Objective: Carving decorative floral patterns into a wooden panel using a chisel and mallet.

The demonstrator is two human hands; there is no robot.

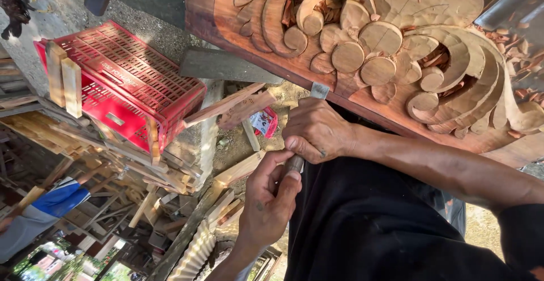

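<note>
Looking down, I see the carved panel point(362, 48) filling the top, a red crate point(130, 82) on stacked offcuts to its left. My right hand point(317, 131) is clenched around the chisel point(306, 128), whose blade meets the panel's lower edge; my left hand point(269, 201) wraps its handle below.

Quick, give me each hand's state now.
Left hand: closed on the chisel handle.
Right hand: closed around the chisel near its blade.
</note>
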